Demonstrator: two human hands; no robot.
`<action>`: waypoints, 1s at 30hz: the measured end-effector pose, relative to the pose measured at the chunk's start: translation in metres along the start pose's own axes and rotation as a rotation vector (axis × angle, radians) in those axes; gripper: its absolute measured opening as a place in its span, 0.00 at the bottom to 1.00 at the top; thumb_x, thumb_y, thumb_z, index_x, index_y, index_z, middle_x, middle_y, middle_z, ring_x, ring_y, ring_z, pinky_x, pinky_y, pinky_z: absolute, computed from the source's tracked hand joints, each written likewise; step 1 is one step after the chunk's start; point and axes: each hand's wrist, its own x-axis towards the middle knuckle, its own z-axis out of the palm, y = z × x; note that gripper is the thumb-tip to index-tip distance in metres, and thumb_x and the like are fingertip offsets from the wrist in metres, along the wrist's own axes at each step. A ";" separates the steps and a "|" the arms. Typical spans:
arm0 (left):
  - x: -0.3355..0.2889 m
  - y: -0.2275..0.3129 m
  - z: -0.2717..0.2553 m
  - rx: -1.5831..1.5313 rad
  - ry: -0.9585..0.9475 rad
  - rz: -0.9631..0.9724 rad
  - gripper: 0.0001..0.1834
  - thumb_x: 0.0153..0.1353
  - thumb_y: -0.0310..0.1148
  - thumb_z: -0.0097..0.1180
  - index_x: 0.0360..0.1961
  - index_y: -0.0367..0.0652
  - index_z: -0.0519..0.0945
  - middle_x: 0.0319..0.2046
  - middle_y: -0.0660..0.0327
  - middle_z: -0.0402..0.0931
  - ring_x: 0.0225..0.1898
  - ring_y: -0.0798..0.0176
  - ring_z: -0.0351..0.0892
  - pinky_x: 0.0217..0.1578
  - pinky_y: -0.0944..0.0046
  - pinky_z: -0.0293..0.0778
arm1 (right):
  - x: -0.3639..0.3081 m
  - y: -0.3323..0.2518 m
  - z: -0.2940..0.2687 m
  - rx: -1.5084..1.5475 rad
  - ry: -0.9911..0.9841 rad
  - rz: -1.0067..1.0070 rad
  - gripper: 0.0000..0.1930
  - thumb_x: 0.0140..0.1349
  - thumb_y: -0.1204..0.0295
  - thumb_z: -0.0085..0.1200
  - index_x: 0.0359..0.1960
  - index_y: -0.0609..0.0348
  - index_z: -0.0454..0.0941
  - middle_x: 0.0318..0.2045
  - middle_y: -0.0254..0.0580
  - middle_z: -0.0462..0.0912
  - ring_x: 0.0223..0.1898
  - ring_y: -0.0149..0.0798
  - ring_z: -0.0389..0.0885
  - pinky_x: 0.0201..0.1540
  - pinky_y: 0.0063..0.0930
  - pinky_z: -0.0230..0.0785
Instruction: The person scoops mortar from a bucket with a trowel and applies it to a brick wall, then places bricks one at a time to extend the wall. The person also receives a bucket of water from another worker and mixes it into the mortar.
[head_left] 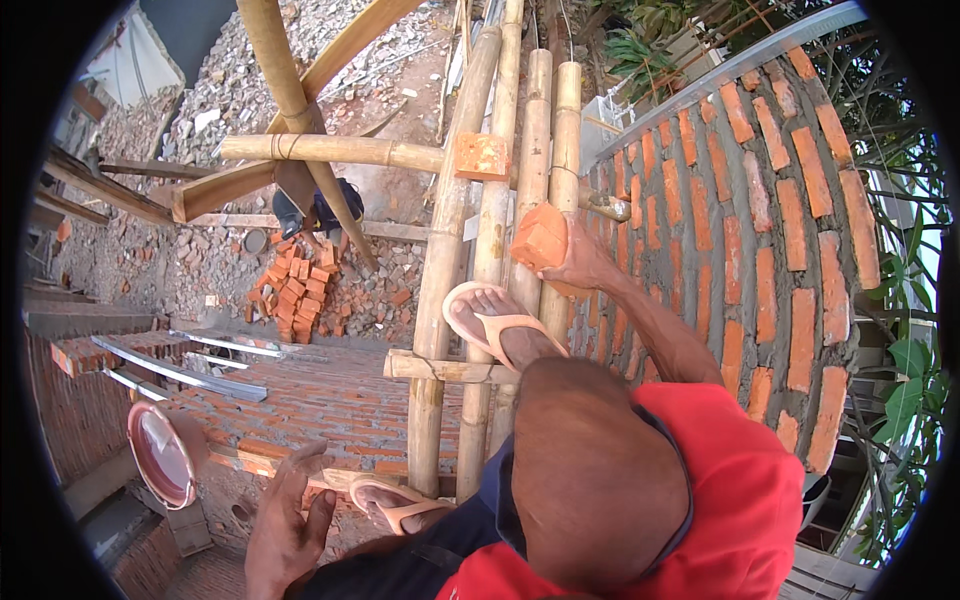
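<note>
Right hand (582, 262): gripped at least one rectangular orange clay brick (540, 238) over pale round bamboo poles (535, 130). Left hand (285, 528): loosely open, apparently empty. Step seemed brick handling; next move likely called for steady grip.

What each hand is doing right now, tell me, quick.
Left hand: open, fingers loosely bent, nothing seen in it.
Right hand: closed on at least one brick.
</note>
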 end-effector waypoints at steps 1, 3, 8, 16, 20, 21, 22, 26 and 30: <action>0.000 -0.004 0.001 -0.044 0.011 -0.067 0.20 0.67 0.25 0.57 0.60 0.38 0.74 0.59 0.47 0.76 0.60 0.43 0.77 0.60 0.52 0.71 | 0.006 0.002 -0.006 -0.022 -0.025 -0.003 0.53 0.37 0.52 0.78 0.64 0.66 0.64 0.55 0.60 0.77 0.58 0.59 0.78 0.60 0.50 0.71; -0.001 -0.014 0.002 -0.099 0.073 -0.151 0.20 0.69 0.26 0.55 0.60 0.36 0.73 0.57 0.47 0.77 0.57 0.47 0.79 0.58 0.54 0.73 | 0.031 0.011 -0.029 -0.074 -0.056 0.024 0.53 0.37 0.52 0.77 0.64 0.67 0.63 0.55 0.61 0.77 0.58 0.59 0.77 0.60 0.51 0.71; -0.001 -0.029 -0.004 -0.164 0.153 -0.368 0.19 0.72 0.28 0.53 0.62 0.35 0.72 0.54 0.48 0.78 0.53 0.53 0.80 0.54 0.56 0.75 | 0.151 0.042 -0.079 -0.216 0.211 -0.121 0.51 0.41 0.53 0.76 0.64 0.68 0.63 0.55 0.61 0.76 0.57 0.60 0.76 0.59 0.52 0.69; 0.030 -0.003 -0.004 -0.259 0.200 -0.551 0.19 0.73 0.33 0.53 0.60 0.33 0.72 0.52 0.52 0.77 0.53 0.57 0.78 0.56 0.57 0.72 | 0.250 0.099 -0.082 -0.575 0.484 -0.548 0.56 0.40 0.39 0.73 0.66 0.63 0.65 0.59 0.49 0.71 0.59 0.52 0.69 0.57 0.48 0.63; 0.032 0.007 0.002 -0.297 0.180 -0.575 0.19 0.74 0.32 0.52 0.60 0.33 0.72 0.54 0.53 0.76 0.53 0.58 0.78 0.56 0.58 0.72 | 0.250 0.110 -0.088 -0.552 0.391 -0.521 0.54 0.42 0.41 0.74 0.67 0.57 0.65 0.61 0.49 0.71 0.63 0.54 0.68 0.60 0.50 0.63; 0.032 0.009 0.004 -0.305 0.160 -0.579 0.18 0.74 0.32 0.52 0.61 0.34 0.72 0.54 0.53 0.76 0.53 0.58 0.78 0.56 0.58 0.72 | 0.254 0.110 -0.091 -0.560 0.500 -0.550 0.54 0.42 0.42 0.75 0.68 0.56 0.65 0.60 0.50 0.72 0.64 0.55 0.69 0.61 0.51 0.64; 0.031 0.011 0.005 -0.282 0.166 -0.624 0.19 0.74 0.31 0.52 0.61 0.34 0.72 0.55 0.53 0.75 0.53 0.58 0.78 0.56 0.58 0.72 | 0.258 0.110 -0.094 -0.568 0.536 -0.538 0.54 0.42 0.43 0.76 0.68 0.55 0.64 0.60 0.51 0.73 0.64 0.56 0.69 0.61 0.51 0.64; 0.031 0.016 0.008 -0.285 0.198 -0.684 0.19 0.74 0.32 0.51 0.62 0.34 0.71 0.56 0.53 0.75 0.53 0.57 0.78 0.57 0.57 0.72 | 0.270 0.109 -0.104 -0.240 0.111 -0.469 0.55 0.41 0.47 0.78 0.70 0.54 0.62 0.60 0.55 0.75 0.64 0.59 0.72 0.64 0.53 0.67; 0.033 0.024 0.009 -0.277 0.130 -0.723 0.21 0.75 0.34 0.51 0.63 0.34 0.70 0.58 0.53 0.74 0.55 0.55 0.77 0.58 0.55 0.71 | 0.273 0.113 -0.114 -0.256 0.056 -0.413 0.58 0.41 0.47 0.78 0.72 0.55 0.59 0.62 0.57 0.74 0.65 0.60 0.72 0.67 0.53 0.67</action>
